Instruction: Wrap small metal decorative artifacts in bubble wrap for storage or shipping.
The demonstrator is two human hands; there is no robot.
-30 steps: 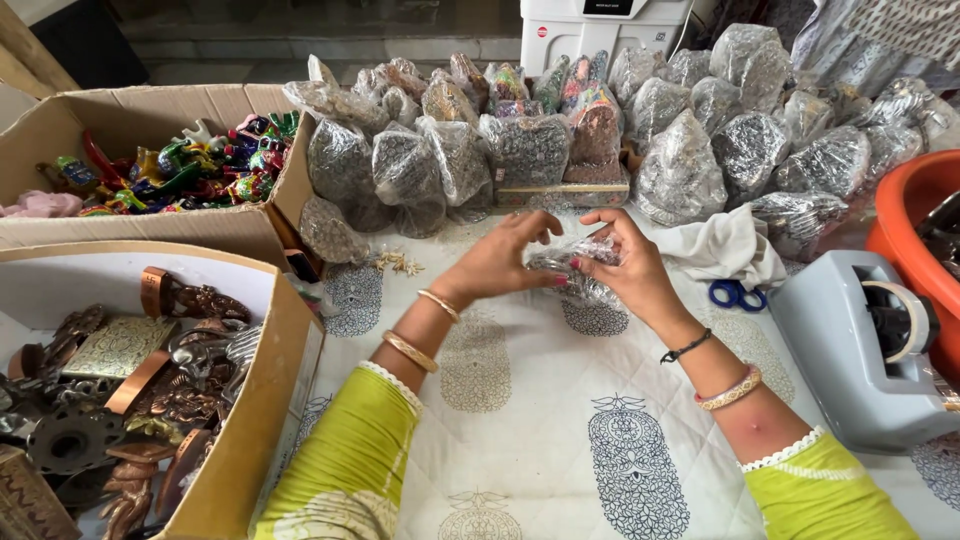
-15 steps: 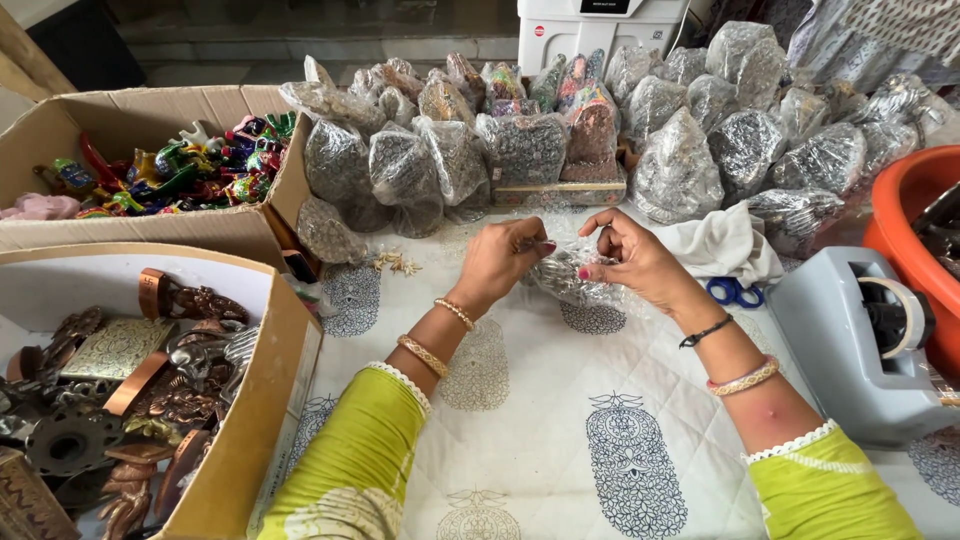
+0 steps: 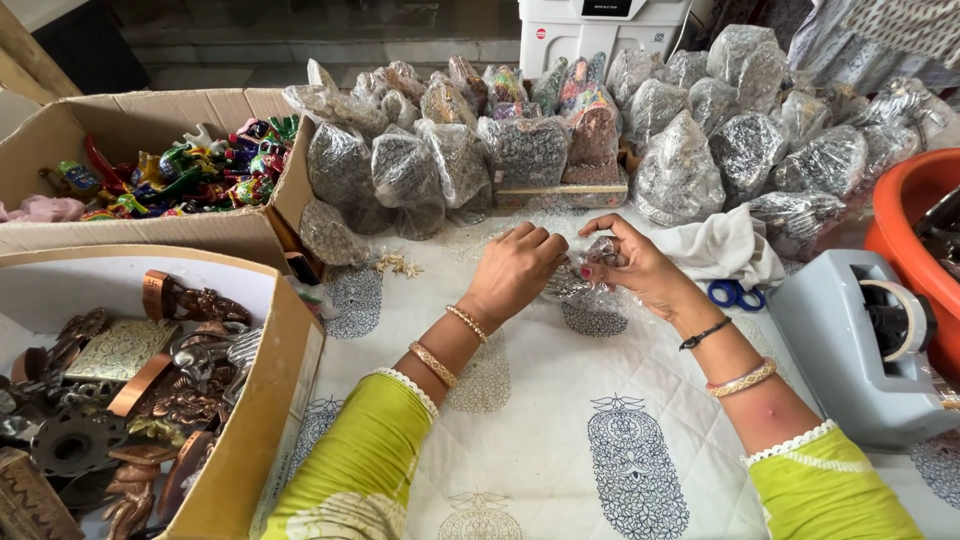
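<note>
Both hands have drawn closer since half a second ago. On the block-printed white tablecloth (image 3: pixel 560 430), the left hand (image 3: pixel 515 270) and right hand (image 3: pixel 635 268) clamp together around a small bubble-wrapped bundle (image 3: pixel 578 277), crinkly, clear, silvery inside, held just above the cloth.

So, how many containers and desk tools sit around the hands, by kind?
Cardboard boxes: 2
Orange tub: 1
Tape dispenser: 1
Blue-handled scissors: 1
Total: 5
</note>
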